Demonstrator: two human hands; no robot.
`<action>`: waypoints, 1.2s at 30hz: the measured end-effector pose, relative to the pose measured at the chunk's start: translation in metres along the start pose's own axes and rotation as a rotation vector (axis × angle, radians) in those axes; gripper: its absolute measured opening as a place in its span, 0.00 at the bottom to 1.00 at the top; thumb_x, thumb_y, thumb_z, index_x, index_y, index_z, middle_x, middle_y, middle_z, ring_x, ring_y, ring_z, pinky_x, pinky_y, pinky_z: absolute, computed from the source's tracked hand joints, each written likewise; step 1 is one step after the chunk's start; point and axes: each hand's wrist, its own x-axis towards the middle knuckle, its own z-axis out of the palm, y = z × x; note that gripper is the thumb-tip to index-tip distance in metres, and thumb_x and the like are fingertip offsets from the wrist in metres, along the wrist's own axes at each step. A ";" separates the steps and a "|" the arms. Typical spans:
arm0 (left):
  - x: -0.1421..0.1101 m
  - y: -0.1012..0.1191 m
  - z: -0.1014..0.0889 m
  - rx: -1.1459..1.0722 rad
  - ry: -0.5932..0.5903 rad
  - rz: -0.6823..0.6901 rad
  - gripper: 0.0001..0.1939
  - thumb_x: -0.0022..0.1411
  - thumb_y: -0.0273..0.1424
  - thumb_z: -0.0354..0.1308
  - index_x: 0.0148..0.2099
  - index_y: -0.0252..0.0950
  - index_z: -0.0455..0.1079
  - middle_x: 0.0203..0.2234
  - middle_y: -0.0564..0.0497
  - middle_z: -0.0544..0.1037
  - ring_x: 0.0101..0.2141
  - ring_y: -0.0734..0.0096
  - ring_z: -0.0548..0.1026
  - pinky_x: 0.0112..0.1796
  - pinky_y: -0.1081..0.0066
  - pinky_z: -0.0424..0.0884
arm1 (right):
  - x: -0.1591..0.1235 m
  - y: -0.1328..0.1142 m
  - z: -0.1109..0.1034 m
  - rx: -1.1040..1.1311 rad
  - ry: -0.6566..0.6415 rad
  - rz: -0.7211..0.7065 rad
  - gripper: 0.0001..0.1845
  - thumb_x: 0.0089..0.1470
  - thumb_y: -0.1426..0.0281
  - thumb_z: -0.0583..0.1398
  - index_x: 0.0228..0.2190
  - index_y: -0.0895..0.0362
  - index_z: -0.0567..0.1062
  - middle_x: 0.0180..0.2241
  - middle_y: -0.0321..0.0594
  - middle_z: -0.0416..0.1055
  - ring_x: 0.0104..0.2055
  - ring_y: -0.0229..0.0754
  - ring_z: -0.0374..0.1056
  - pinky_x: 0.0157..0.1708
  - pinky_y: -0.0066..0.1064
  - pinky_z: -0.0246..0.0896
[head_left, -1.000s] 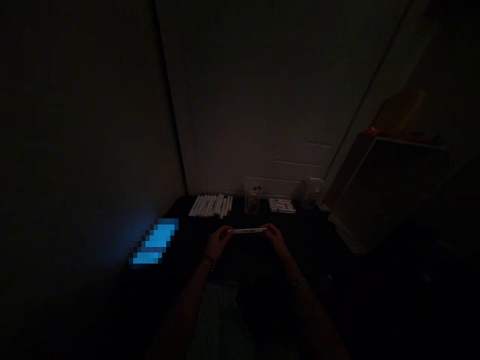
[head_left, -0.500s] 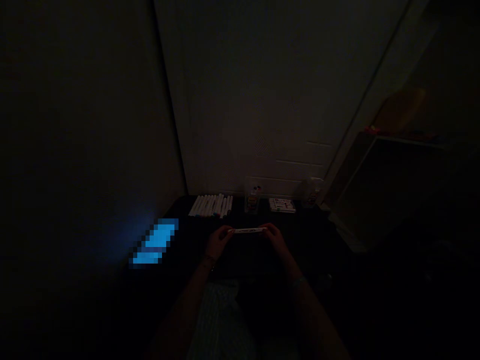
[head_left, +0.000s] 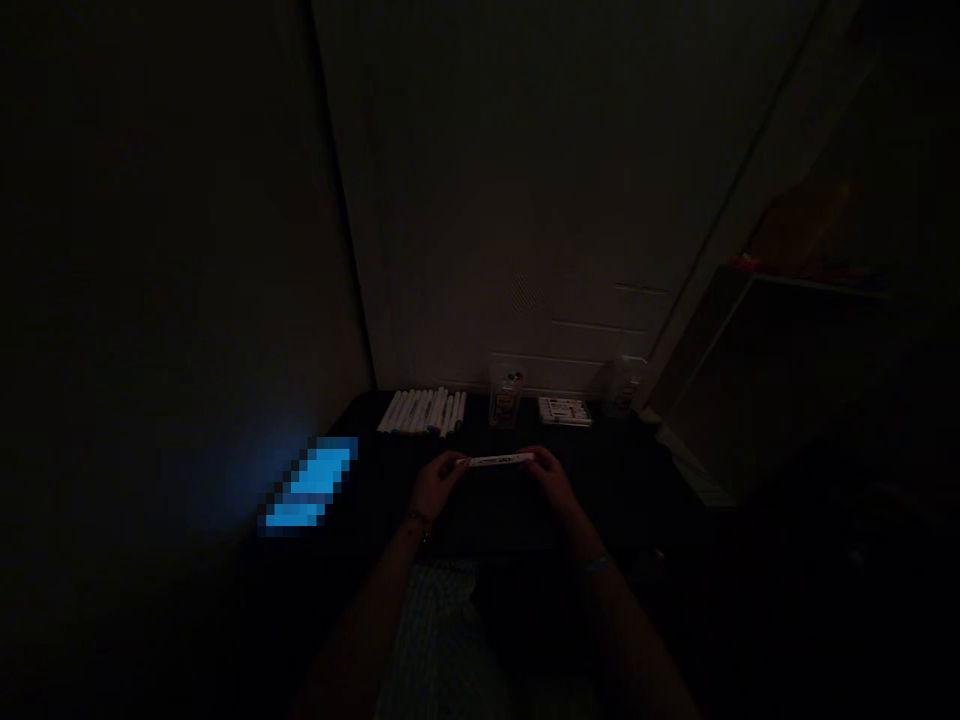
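Observation:
A white marker with dark print on its barrel is held level above the dark table. My left hand pinches its left end, and my right hand pinches the right end. Beyond my left hand, several white markers lie side by side in a row. Behind the held marker stands a clear case with a few coloured marker ends showing at its top. To the right of that lies a flat pack of white markers. The scene is very dark, so fine detail is lost.
Another clear case stands at the table's back right corner. A glowing blue, pixelated screen lies at the left. A pale wall rises behind the table, and a dark cabinet stands on the right.
Both hands stay in nearly the same place with the marker between them. The marker appears slightly turned, its print showing a little differently.

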 end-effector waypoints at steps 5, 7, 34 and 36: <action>-0.001 0.005 0.000 0.014 0.036 -0.033 0.17 0.48 0.43 0.52 0.34 0.36 0.71 0.23 0.54 0.72 0.26 0.73 0.66 0.27 0.75 0.61 | 0.001 0.002 0.000 -0.016 0.017 -0.002 0.12 0.45 0.62 0.57 0.33 0.55 0.70 0.29 0.35 0.68 0.31 0.37 0.63 0.31 0.26 0.57; -0.001 0.006 0.000 0.013 0.037 -0.035 0.17 0.48 0.43 0.52 0.34 0.36 0.71 0.22 0.54 0.71 0.26 0.73 0.66 0.26 0.75 0.60 | 0.000 0.001 0.000 -0.027 0.018 -0.003 0.13 0.45 0.61 0.57 0.32 0.55 0.70 0.28 0.35 0.68 0.31 0.37 0.63 0.31 0.26 0.56; 0.005 -0.009 0.000 -0.022 -0.021 0.037 0.18 0.55 0.42 0.46 0.40 0.37 0.69 0.33 0.52 0.75 0.36 0.69 0.71 0.40 0.70 0.65 | 0.004 0.009 0.001 -0.068 0.056 0.002 0.17 0.48 0.56 0.54 0.34 0.56 0.71 0.26 0.36 0.69 0.29 0.37 0.63 0.30 0.27 0.56; 0.004 -0.008 0.000 -0.026 -0.019 0.034 0.18 0.54 0.42 0.47 0.40 0.36 0.69 0.33 0.52 0.75 0.36 0.69 0.71 0.40 0.71 0.65 | 0.004 0.009 0.000 -0.070 0.055 -0.007 0.18 0.48 0.56 0.54 0.34 0.57 0.71 0.26 0.37 0.69 0.29 0.37 0.63 0.30 0.27 0.56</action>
